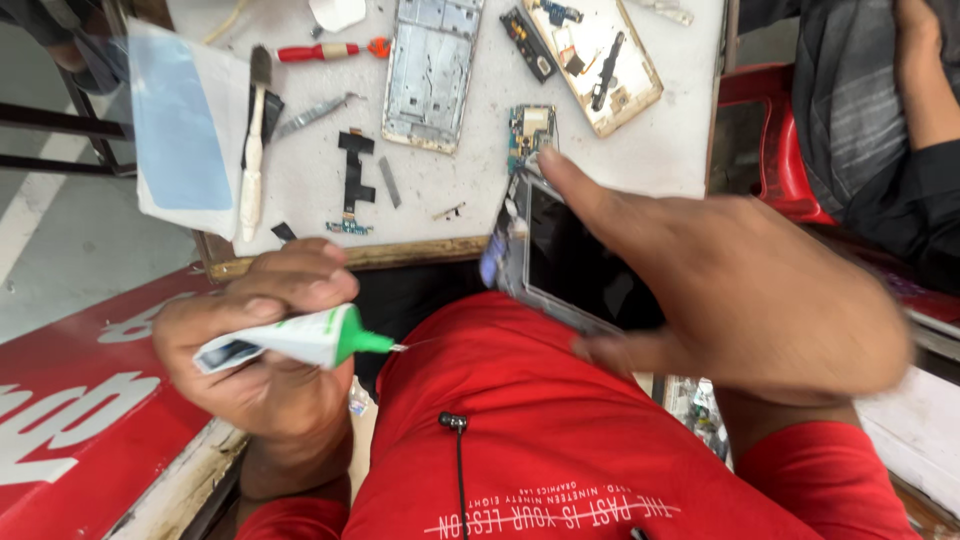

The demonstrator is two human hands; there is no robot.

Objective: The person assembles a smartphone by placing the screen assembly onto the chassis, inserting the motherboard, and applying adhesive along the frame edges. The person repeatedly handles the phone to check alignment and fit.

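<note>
The left hand (255, 340) clenched a white glue tube (300, 340), nozzle right; the right hand (740, 290) gripped a phone (575, 260) past the white worktop's (640, 150) near edge

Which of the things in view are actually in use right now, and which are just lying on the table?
In use:
- glue tube, squeezed in the left hand
- phone, held in the right hand

Lying about on the table:
- brush
- red screwdriver
- tweezers
- metal phone frame
- open phone back
- small circuit board
- black flex cable
</note>
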